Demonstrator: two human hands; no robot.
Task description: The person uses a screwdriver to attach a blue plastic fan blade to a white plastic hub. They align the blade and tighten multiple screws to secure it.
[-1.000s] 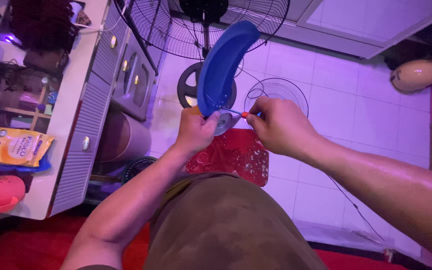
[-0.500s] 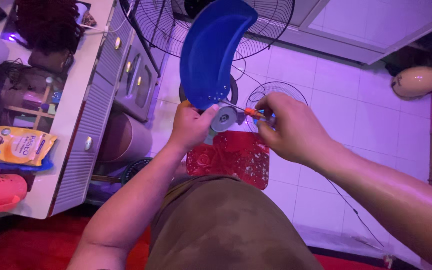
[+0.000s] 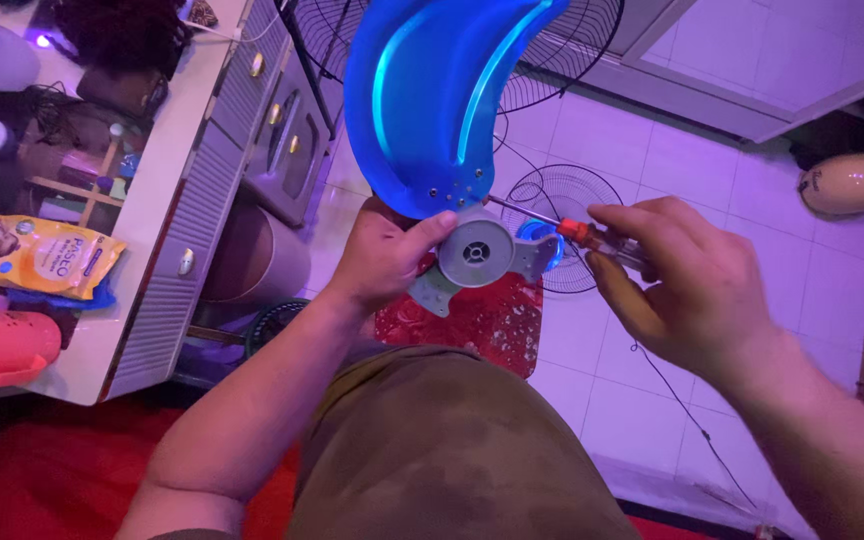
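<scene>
My left hand [image 3: 382,252] grips a grey metal fan hub [image 3: 477,255] with a large blue fan blade [image 3: 432,95] fastened to it, the blade rising upward. The hub's round face is turned toward me and two bare mounting arms stick out. My right hand [image 3: 687,285] holds a screwdriver [image 3: 577,232] with an orange collar, its thin shaft pointing left to the blade's base by the screws. Both hands are above my knee [image 3: 432,440].
A red mat [image 3: 487,320] lies on the white tiled floor below the hub. A standing fan's wire guard [image 3: 572,60] and a small round grille [image 3: 562,200] sit behind. A white cabinet [image 3: 167,200] with a yellow packet [image 3: 37,255] is at left. A cable [image 3: 672,400] crosses the tiles.
The blade and hub have turned and come closer, the hub face now toward me. My right hand has pulled back to the right along the screwdriver.
</scene>
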